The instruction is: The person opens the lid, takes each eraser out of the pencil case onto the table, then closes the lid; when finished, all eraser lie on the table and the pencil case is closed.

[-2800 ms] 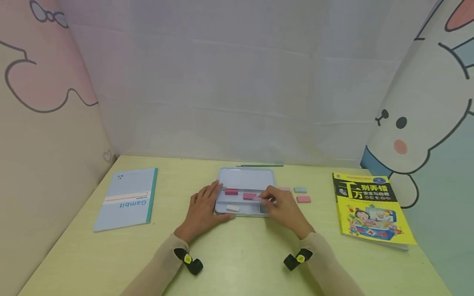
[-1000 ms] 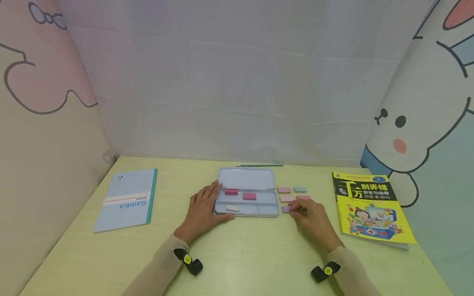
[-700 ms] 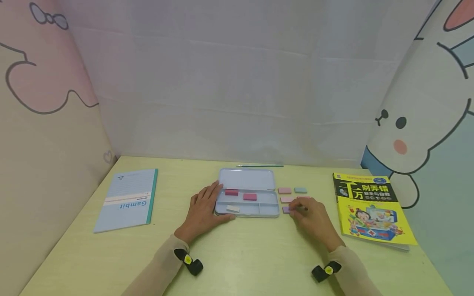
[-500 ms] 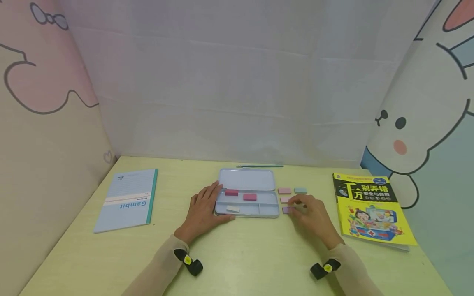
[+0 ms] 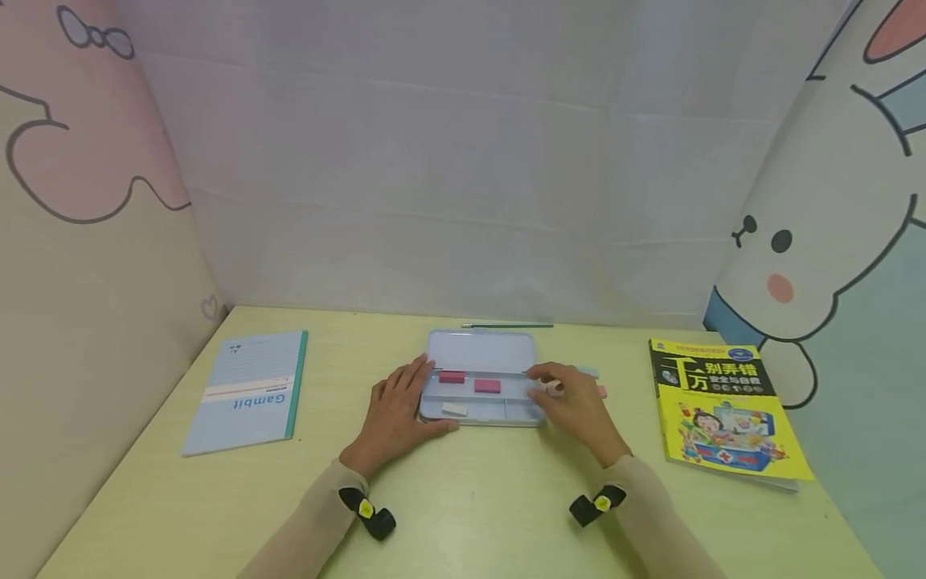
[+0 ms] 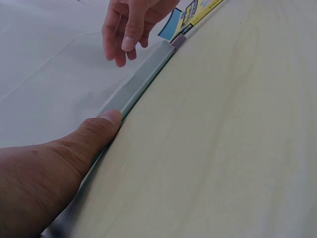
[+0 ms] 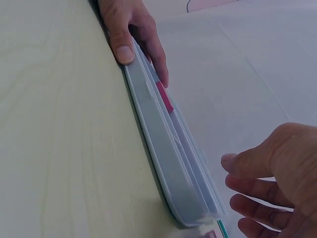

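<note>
A shallow white box lies with its hinged lid open mid-table. My left hand rests along its left edge, fingers straight and spread. In the left wrist view the thumb presses the box's front edge. Inside sit a dark pink block, a pink block and a white block, all small and eraser-like. My right hand hovers at the box's right edge, fingers loosely bent and apart, holding nothing in the right wrist view. It partly hides several pastel blocks beside the box; a lilac block shows past the box corner.
A slim green brush or pencil lies behind the lid. The pale blue notebook is at the left, and a yellow picture book at the right. A white sheet hangs behind the table.
My right hand set the lilac block from the box onto the table at the right, let it go, then moved back left to the box's edge. My left hand stays put.
</note>
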`<action>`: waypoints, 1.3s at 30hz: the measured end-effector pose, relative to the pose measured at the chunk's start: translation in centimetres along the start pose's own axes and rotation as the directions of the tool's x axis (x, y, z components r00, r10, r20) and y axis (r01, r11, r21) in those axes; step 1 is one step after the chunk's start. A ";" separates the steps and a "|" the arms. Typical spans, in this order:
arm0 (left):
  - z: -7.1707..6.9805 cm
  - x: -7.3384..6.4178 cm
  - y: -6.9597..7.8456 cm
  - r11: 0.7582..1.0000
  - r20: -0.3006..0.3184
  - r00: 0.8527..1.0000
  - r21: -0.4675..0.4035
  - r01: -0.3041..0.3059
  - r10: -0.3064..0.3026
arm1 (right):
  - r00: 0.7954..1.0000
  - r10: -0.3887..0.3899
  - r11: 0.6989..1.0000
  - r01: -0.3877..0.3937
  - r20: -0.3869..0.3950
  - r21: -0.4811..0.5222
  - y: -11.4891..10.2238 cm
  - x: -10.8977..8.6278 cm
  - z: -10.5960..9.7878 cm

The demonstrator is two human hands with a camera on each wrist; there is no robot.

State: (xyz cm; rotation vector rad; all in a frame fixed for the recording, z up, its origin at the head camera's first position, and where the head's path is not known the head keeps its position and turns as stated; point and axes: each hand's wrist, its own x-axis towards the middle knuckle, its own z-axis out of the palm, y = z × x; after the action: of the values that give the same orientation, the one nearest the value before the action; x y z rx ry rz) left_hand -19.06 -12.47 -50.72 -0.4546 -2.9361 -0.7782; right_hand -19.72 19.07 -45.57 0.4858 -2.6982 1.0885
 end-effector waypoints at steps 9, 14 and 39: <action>0.1 0.1 -0.2 1.000 0.010 1.000 0.014 0.002 -0.003 | 0.999 0.004 1.000 -0.005 0.037 0.017 -1.5 1.9 2.2; 0.1 0.1 -0.2 1.000 -0.006 1.000 0.013 -0.007 0.007 | 0.998 0.025 0.999 -0.026 0.062 0.023 -2.0 2.7 3.3; -0.1 -0.1 -0.1 1.000 -0.018 0.999 0.008 -0.027 0.027 | 0.993 -0.108 0.992 0.111 0.042 -0.062 -4.5 4.2 8.0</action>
State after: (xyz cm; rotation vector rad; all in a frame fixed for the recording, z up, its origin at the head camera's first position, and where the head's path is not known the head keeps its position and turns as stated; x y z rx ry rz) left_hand -19.01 -12.62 -50.63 -0.4827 -2.9087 -0.7633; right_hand -22.37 9.52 -47.18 0.6416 -2.6935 0.9699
